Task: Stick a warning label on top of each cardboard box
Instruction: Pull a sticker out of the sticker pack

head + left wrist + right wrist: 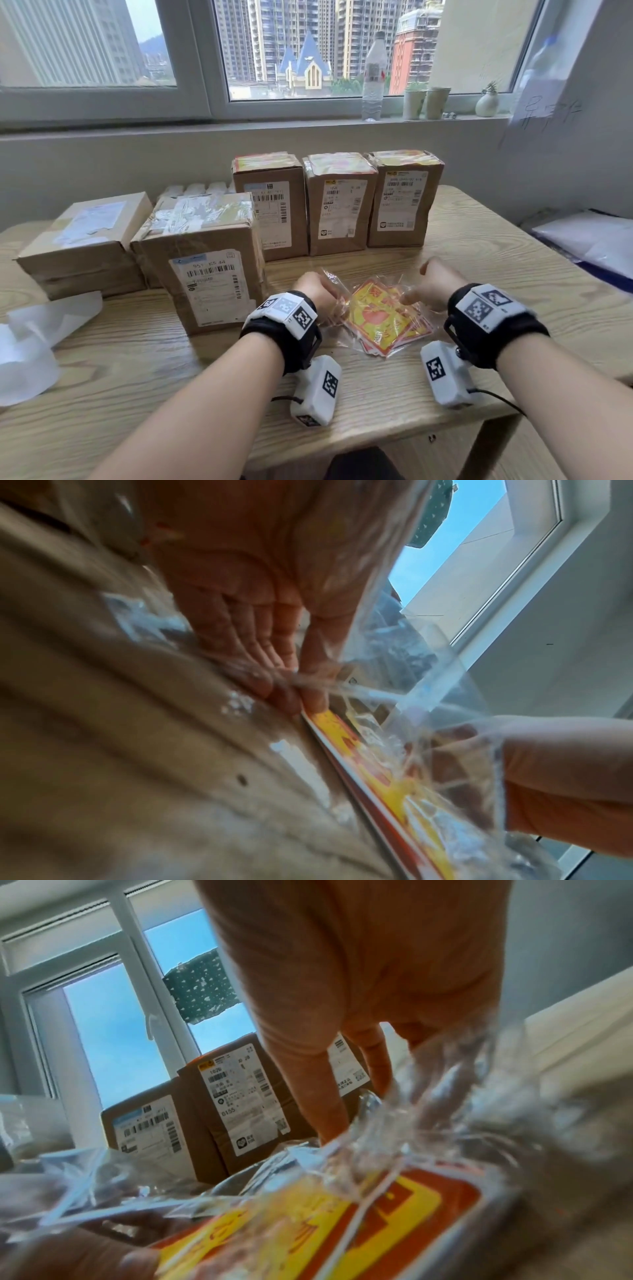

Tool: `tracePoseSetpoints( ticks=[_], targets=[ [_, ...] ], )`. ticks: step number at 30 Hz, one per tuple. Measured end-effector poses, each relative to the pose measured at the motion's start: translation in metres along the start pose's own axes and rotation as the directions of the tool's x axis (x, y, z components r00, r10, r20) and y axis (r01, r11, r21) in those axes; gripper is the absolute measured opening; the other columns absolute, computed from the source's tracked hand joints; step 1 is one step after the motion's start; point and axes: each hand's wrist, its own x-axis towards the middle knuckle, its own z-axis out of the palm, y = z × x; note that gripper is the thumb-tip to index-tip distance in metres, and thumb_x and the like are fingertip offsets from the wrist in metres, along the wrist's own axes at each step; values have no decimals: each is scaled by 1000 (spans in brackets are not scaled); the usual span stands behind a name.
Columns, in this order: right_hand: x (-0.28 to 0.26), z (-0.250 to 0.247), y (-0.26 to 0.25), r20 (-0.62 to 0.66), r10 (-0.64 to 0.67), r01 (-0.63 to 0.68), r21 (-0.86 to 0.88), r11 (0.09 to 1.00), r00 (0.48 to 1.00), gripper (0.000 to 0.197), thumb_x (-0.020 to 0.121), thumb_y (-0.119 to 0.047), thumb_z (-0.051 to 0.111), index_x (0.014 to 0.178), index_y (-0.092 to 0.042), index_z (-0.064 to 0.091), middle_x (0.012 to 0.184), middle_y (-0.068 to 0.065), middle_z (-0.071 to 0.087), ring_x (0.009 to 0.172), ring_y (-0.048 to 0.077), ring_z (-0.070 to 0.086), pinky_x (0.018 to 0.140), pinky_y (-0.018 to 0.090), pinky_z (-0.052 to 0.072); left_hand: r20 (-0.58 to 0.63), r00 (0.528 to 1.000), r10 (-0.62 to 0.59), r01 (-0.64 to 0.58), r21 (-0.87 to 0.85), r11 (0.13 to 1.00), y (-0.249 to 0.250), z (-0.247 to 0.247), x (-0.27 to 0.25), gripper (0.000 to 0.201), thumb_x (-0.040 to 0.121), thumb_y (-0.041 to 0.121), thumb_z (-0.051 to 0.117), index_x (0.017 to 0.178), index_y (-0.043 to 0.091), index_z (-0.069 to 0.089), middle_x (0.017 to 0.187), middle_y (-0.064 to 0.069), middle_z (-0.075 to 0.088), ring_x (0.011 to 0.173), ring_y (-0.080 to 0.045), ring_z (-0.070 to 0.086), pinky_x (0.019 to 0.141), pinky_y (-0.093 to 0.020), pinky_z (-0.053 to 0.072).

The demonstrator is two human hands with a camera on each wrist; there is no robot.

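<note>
A stack of red-and-yellow warning labels [387,322] lies in a clear plastic bag [334,277] on the wooden table [479,260], between my hands. My left hand [320,291] pinches the bag's left edge [359,691] by the labels [394,785]. My right hand [416,296] grips the crumpled film [445,1074] over the labels [377,1213]. Three upright boxes at the back carry labels on top [265,161] [337,161] [404,157]. The big front box [202,260] and the flat left box [85,240] have only tape on top.
White backing paper [34,342] lies crumpled at the table's left edge. White rolls [195,188] stand behind the big box. A water bottle [375,75], cups [426,102] and a small vase [486,102] stand on the sill. Papers [589,240] lie to the right.
</note>
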Motion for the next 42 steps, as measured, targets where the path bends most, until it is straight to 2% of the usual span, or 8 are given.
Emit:
tracePoseSetpoints(
  ticks=[3, 9, 14, 17, 25, 30, 36, 42],
  targets=[
    [-3, 4, -9, 105, 1, -1, 0, 1000, 995, 34, 77, -16, 80, 95, -4, 54, 85, 8, 62, 81, 24, 63, 72, 36, 52, 11, 1000, 10, -11, 56, 998, -1, -1, 4, 19, 79, -2, 64, 77, 15, 71, 88, -9, 71, 87, -26, 70, 74, -33, 58],
    [-1, 11, -13, 131, -5, -4, 66, 998, 991, 21, 81, -12, 75, 93, -5, 58, 91, 12, 65, 80, 25, 64, 66, 36, 53, 30, 999, 17, -20, 82, 996, -2, -7, 0, 24, 90, 3, 50, 105, 1, 68, 95, -14, 69, 88, -28, 66, 58, -25, 44],
    [1, 8, -18, 97, -17, -7, 249, 968, 995, 24, 97, -12, 49, 119, -4, 55, 102, 15, 65, 79, 24, 60, 75, 38, 54, -2, 1000, 1, -1, 60, 998, 1, -7, 0, 23, 91, -4, 47, 74, 3, 61, 62, -4, 56, 66, -21, 60, 40, -21, 40],
    [0, 7, -19, 51, -62, 48, 242, 969, 997, 17, 95, -7, 47, 105, -2, 60, 88, 11, 61, 77, 23, 58, 75, 38, 51, 54, 998, -11, 11, 3, 1000, 0, -10, -9, 30, 86, -10, 52, 60, 3, 60, 52, -5, 60, 39, -11, 51, 33, -15, 37],
    [-11, 4, -26, 155, -121, 84, 230, 970, 980, 48, 81, 4, 69, 125, -5, 53, 101, 9, 62, 94, 25, 65, 80, 39, 56, 116, 993, -13, 24, -90, 996, -7, -8, -3, 51, 78, -16, 50, 36, 9, 65, 90, -27, 71, 54, -25, 54, 43, -24, 39],
    [-8, 0, -25, 109, -118, 82, 286, 955, 987, 43, 92, 4, 53, 133, -9, 49, 97, 2, 58, 85, 18, 62, 72, 34, 56, 90, 996, -1, 15, -154, 988, 2, -11, -6, 33, 83, -9, 57, 55, 5, 67, 60, -14, 60, 45, -22, 53, 47, -30, 48],
    [4, -10, -17, -78, -80, 96, 236, 967, 994, 39, 94, -3, 45, 131, -15, 54, 117, 10, 60, 103, 27, 62, 92, 44, 53, -6, 998, 62, -62, -105, 993, 17, -24, -8, 14, 86, 5, 65, 72, 6, 60, 67, -8, 63, 50, -12, 58, 48, -23, 51],
    [9, -23, -5, -183, -13, 39, 138, 990, 983, 35, 93, -8, 52, 128, -15, 53, 115, 11, 62, 94, 26, 58, 78, 33, 47, -148, 984, 95, -109, -87, 990, 16, -28, -8, 11, 88, 15, 65, 93, 5, 64, 59, -3, 59, 33, -3, 49, 36, -17, 43]
  ],
)
